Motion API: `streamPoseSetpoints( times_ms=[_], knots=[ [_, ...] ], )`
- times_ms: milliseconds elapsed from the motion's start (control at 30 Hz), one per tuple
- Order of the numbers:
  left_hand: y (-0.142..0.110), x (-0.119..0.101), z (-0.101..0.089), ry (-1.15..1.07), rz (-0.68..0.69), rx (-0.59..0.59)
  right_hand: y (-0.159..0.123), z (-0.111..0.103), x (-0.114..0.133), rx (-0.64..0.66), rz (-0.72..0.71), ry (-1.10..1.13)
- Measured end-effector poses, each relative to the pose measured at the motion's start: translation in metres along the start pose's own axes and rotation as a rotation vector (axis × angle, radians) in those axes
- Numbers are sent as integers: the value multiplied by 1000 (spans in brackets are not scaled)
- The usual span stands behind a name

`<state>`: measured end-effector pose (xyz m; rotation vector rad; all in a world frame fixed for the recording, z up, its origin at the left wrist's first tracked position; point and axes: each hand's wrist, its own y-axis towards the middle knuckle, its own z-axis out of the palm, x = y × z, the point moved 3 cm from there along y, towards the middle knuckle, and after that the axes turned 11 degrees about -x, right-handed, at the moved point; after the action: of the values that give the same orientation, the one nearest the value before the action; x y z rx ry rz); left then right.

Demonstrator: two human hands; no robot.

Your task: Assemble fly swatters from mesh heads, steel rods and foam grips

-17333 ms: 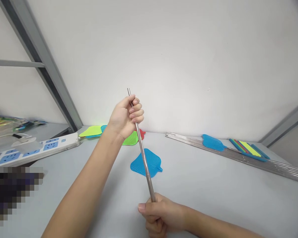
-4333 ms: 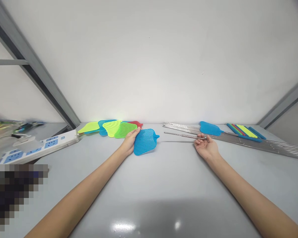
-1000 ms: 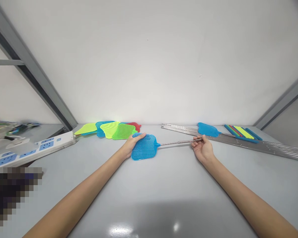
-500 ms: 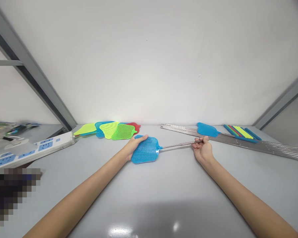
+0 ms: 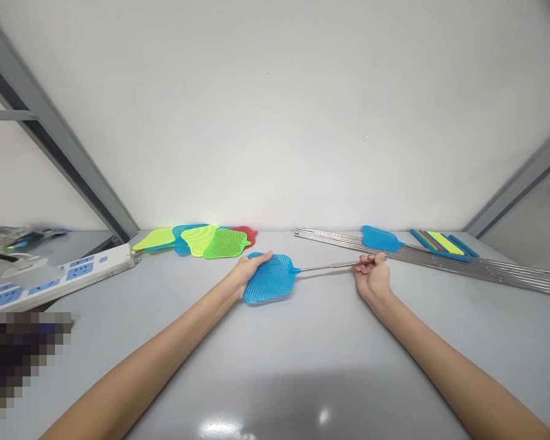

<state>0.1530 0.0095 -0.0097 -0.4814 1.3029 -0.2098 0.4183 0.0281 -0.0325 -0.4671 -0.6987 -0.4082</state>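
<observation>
1. The left hand (image 5: 252, 275) lies flat and open on the mesh of a blue plastic fly swatter head (image 5: 271, 278), which rests on the table, between both hands.
2. The right hand (image 5: 373, 275) makes a narrow grip, closed around a steel rod (image 5: 330, 266) that runs from the swatter's neck into this hand.
3. The table (image 5: 302, 379) is pale grey and glossy, with bright reflections near the front.
4. At far left lies a white power strip (image 5: 87, 269) with blue sockets.
5. Behind the left hand, overlapping fly swatters (image 5: 222, 243) lie in green, blue and red.
6. At right, a bundle of steel rods (image 5: 486, 272) lies under a second blue swatter head (image 5: 379, 238) and coloured plastic strips (image 5: 440, 247).
7. Behind the table stands a white wall (image 5: 275, 110), with grey metal frame bars (image 5: 50, 125) at the left side.
</observation>
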Motion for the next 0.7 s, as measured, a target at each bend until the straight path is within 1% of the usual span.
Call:
streamPoseSetpoints(
  times_ms=[200, 367, 467, 700],
  knots=[
    [-4, 4, 3, 88, 43, -24, -2, 1, -2, 1, -63, -13],
    [-7, 7, 7, 116, 58, -2, -2, 1, -1, 6, -46, -24],
    [-8, 6, 8, 90, 61, -2, -1, 1, 1, -10, -26, -27],
    [-3, 4, 7, -50, 76, -60, -2, -1, 2, -86, 2, -12]
  ],
)
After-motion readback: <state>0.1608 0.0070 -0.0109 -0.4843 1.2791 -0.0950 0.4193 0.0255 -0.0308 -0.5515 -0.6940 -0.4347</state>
